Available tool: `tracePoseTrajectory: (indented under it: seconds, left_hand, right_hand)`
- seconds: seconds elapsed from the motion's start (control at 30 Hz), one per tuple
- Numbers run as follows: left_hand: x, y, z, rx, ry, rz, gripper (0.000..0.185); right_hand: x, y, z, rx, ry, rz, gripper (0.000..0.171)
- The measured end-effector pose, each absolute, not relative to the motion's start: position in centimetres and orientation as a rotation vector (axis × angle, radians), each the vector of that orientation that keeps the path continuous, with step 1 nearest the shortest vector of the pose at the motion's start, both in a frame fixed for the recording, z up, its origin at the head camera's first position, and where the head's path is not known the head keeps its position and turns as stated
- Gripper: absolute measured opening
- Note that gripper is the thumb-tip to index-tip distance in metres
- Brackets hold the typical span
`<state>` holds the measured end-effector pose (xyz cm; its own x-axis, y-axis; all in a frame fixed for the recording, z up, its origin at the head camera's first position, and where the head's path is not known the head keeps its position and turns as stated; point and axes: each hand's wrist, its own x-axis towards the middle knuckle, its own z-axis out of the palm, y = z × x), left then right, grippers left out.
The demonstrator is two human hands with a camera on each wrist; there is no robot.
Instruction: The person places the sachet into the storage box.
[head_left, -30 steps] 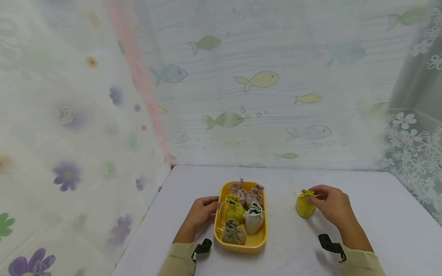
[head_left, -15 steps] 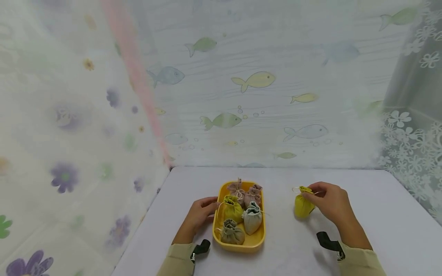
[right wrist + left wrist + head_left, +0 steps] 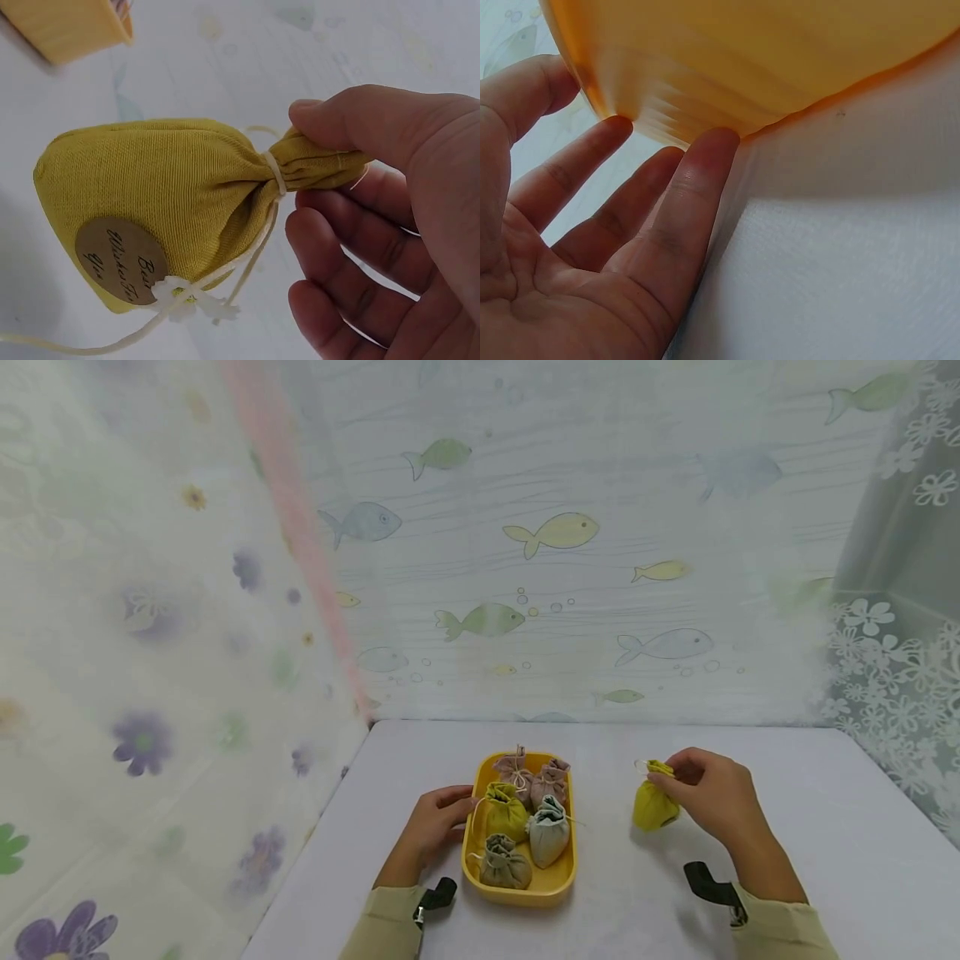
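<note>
My right hand (image 3: 712, 795) pinches the gathered neck of a yellow-green drawstring pouch (image 3: 654, 807) between thumb and fingers. In the right wrist view the pouch (image 3: 150, 187) carries a round brown paper label (image 3: 120, 259), a small white flower and a pale cord. It hangs tilted, seemingly just off the table. My left hand (image 3: 437, 821) rests at the left side of a yellow tray (image 3: 525, 900). In the left wrist view, its fairly straight fingers touch the tray's outer wall (image 3: 780, 60). Several pouches lie in the tray: two pinkish, one yellow-green (image 3: 506, 817), one pale grey-blue (image 3: 550, 835), one olive-grey (image 3: 507, 868).
A white cloth covers the table (image 3: 622, 893). Behind it hangs a curtain with fish prints (image 3: 555, 531); a flowered curtain (image 3: 142, 743) is at the left. Bare tabletop lies between the tray and the right hand.
My right hand has lifted the yellow-green pouch slightly and shifted it a little left; the pouch now tilts. The left hand and the tray keep their places.
</note>
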<state>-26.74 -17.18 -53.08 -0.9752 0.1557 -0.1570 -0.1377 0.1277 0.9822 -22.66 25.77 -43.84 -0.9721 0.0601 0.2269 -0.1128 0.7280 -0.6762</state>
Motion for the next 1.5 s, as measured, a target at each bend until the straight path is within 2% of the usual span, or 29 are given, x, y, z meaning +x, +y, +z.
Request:
tracePoseTrajectory:
  seconds: [0.73,1.0,1.5]
  left_hand:
    - [-26.9,-17.2,-53.2,-0.011,2.208,1.927,0.06]
    - [-27.0,-17.2,-53.2,-0.01,2.184,1.936,0.058]
    - [-26.7,-17.2,-53.0,0.015,2.184,1.94,0.054]
  right_hand:
    - [-21.2,22.9,-41.9,0.213,-2.577,1.075,0.034]
    - [-20.6,21.3,-41.6,0.302,-2.529,1.051,0.026]
    - [-19.9,19.8,-41.5,0.44,-2.469,1.027,0.022]
